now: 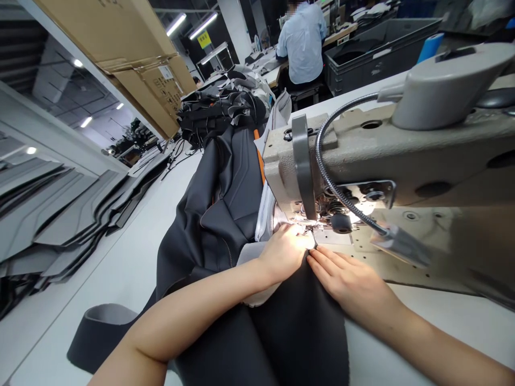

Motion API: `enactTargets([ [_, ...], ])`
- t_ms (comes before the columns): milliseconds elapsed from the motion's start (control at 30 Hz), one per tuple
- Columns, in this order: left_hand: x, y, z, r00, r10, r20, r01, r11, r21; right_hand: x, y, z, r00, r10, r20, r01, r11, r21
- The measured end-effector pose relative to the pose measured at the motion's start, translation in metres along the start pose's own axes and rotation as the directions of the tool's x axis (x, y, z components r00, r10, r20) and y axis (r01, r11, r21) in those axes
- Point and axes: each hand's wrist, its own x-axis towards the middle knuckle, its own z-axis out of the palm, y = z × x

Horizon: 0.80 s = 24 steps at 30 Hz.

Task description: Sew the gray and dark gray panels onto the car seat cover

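Note:
A beige industrial sewing machine stands on the right, its lamp lighting the needle area. Black sheet material with a grey backing runs under the presser foot and drapes towards me. Just left of the needle, my left hand is closed on the material's edge, its fingertips partly lost in the glare. My right hand lies flat on the same piece in front of the foot, fingers stretched out together. More of the black stitched piece lies bunched to the left of the machine.
Stacks of grey and black cut pieces lie at the left. Behind the machine is a heap of black pieces. A cardboard box stands at upper left. A grey crate and a seated person in light blue are farther back.

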Motion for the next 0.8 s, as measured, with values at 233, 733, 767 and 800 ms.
enactTargets([
  [233, -0.009, 0.004, 0.01, 0.994, 0.106, -0.037, -0.092, 0.956, 0.28, -0.001, 0.003, -0.002, 1.0, 0.006, 0.002, -0.006, 1.0, -0.006],
  [733, -0.004, 0.005, 0.002, 0.998, 0.013, -0.056, -0.002, 0.981, 0.195, 0.002, 0.01, -0.004, 1.0, -0.012, -0.004, 0.012, 1.0, 0.013],
  [767, -0.003, 0.004, 0.003, 0.999, 0.009, -0.051, 0.001, 0.98, 0.199, 0.002, 0.011, -0.004, 1.0, -0.015, 0.005, 0.015, 1.0, 0.015],
  [800, -0.001, 0.004, 0.003, 0.999, 0.004, -0.043, 0.004, 0.979, 0.204, 0.003, 0.013, -0.005, 1.0, -0.018, 0.016, 0.018, 1.0, 0.016],
])
